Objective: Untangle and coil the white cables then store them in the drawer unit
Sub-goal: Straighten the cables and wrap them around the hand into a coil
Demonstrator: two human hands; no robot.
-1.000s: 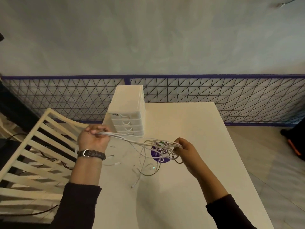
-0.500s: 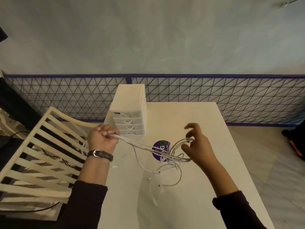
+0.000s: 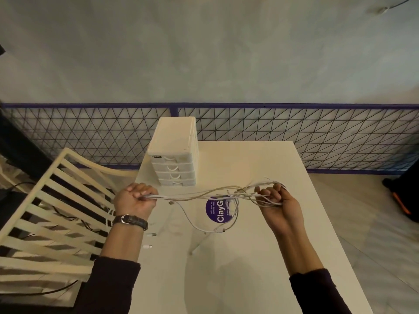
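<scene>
A bundle of white cables (image 3: 204,194) stretches above the white table (image 3: 260,257) between my two hands. My left hand (image 3: 135,198) grips one end in a fist at the table's left edge. My right hand (image 3: 277,200), palm up with curled fingers, holds the other end, where the strands loop and cross. A loose loop hangs down to the table and ends in plugs (image 3: 220,231). More plugs (image 3: 150,235) dangle below my left wrist. The white drawer unit (image 3: 173,152) stands at the table's back left, all its drawers shut.
A round purple sticker (image 3: 216,209) lies on the table under the cables. A white slatted chair (image 3: 52,211) stands close on the left. A blue-framed wire mesh fence (image 3: 294,130) runs behind the table. Tiled floor lies on the right.
My right hand closed on the cable loops and pulled right, while the left hand stayed gripping. The bundle is now drawn out straighter between the hands.
</scene>
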